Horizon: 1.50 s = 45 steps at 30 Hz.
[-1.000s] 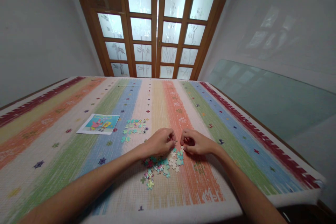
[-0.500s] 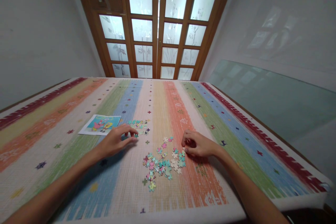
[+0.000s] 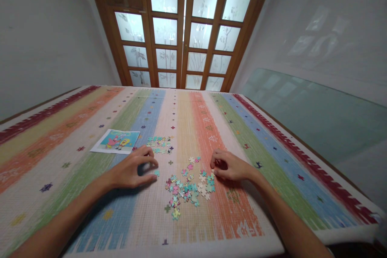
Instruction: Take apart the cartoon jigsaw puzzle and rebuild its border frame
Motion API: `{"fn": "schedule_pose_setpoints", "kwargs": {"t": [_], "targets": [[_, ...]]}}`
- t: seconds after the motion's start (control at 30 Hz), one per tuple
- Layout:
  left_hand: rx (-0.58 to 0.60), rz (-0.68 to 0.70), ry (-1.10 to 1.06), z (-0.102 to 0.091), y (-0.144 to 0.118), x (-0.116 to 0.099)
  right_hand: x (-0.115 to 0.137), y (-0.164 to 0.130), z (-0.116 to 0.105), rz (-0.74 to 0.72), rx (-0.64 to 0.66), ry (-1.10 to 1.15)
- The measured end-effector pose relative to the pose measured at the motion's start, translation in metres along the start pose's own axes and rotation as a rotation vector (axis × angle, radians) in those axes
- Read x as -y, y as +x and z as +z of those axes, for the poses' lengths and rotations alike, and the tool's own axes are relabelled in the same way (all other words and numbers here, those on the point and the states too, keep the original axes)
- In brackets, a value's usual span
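A pile of loose puzzle pieces (image 3: pixel 188 188) lies on the striped cloth between my hands. My left hand (image 3: pixel 135 170) rests palm down to the left of the pile, thumb and fingers spread in a curve. A single teal piece (image 3: pixel 156 173) lies at its thumb tip. My right hand (image 3: pixel 230 167) sits at the pile's right edge with its fingers curled under; whether a piece is inside them is hidden. A small joined patch of pieces (image 3: pixel 159 144) lies just beyond my left hand. A cartoon reference picture (image 3: pixel 116 141) lies further left.
The striped, multicoloured tablecloth (image 3: pixel 90 129) covers the whole table; its near edge runs along the bottom of the view. A wooden door with frosted glass panes (image 3: pixel 181 32) stands behind the table. A glass sheet (image 3: pixel 302 113) leans against the right wall.
My left hand left the pile, reached out to the joined patch, then drew back a little toward me. My right hand has stayed in place by the pile.
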<state>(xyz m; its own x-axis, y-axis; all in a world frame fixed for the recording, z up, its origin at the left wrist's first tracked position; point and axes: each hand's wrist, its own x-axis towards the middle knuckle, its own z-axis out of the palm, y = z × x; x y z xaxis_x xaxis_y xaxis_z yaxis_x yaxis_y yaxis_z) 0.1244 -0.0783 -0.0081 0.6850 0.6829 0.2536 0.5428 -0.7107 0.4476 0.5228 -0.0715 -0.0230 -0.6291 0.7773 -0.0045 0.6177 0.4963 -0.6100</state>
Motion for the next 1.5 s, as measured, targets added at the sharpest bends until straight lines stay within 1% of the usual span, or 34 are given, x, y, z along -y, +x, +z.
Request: {"fn": "schedule_pose_setpoints", "kwargs": {"t": [0.13,0.3,0.43,0.83,1.33,1.4,1.5], "targets": [[0.027,-0.009,0.004,0.008,0.001,-0.002,-0.002,0.0,0.0,0.002,0.007,0.001],[-0.062,-0.018,0.024,0.016,0.004,0.007,-0.002,0.0,0.0,-0.006,0.008,0.006],[-0.126,-0.055,0.058,0.019,0.005,0.015,0.0,0.0,-0.001,-0.013,0.012,0.003],[-0.173,-0.067,0.116,0.022,0.004,0.02,0.0,-0.001,-0.001,-0.002,0.014,0.004],[-0.207,0.008,0.076,0.022,0.004,0.016,-0.003,0.0,0.001,-0.04,0.027,0.081],[-0.219,0.02,0.059,0.023,0.005,0.013,-0.005,-0.001,0.001,-0.059,0.034,0.098],[-0.225,0.052,0.013,0.026,0.006,0.002,-0.007,-0.001,0.001,-0.074,0.052,0.117]]}}
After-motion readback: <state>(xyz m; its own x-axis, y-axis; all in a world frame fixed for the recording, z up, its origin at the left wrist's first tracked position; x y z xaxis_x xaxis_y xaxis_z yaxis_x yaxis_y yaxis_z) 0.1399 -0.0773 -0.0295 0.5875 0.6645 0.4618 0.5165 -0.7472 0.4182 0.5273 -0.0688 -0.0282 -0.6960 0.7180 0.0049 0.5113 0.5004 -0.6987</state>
